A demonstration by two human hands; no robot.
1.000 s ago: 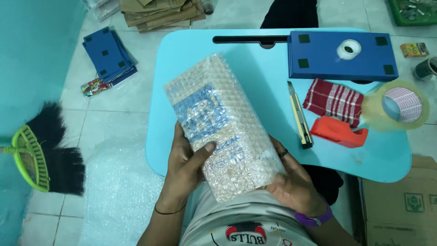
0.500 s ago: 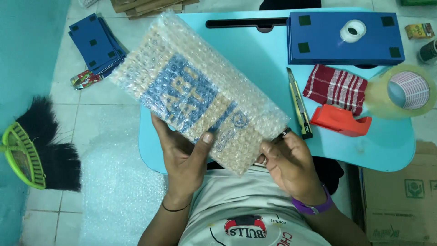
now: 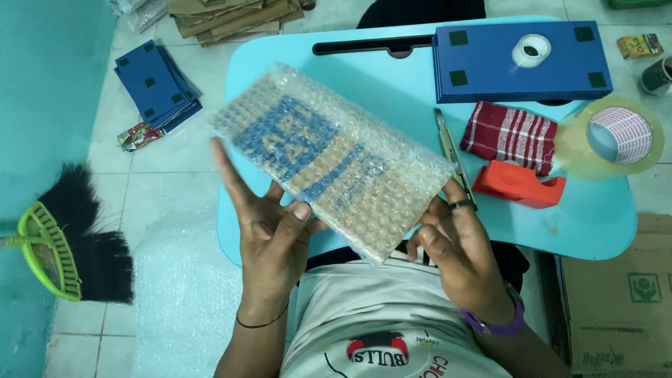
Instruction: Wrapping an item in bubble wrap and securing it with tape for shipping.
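Bubble-wrapped package held up over the near-left part of the light blue lap table, long axis running from 10 o'clock to 4 o'clock; blue and tan print shows through the wrap, contents otherwise unclear. Left hand under its lower-left edge, palm up and open, fingers spread, thumb tip pressed against the wrap, supporting rather than clenching. Right hand at the package's 4 o'clock corner, fingers curled and pinching the wrap's end; dark ring on one finger, purple band at the wrist. On the table at 1 o'clock from the package: blue flat board with a small white tape roll lying on it. At 3 o'clock: a utility knife just beside the package's right end, then a red checked cloth, a red tape dispenser touching the cloth's lower edge, and a large clear tape roll at the table's right edge. Floor at 9 o'clock: stack of blue boards; at 8 o'clock, a green-and-black broom. Cardboard box at 4 o'clock, beside the person.
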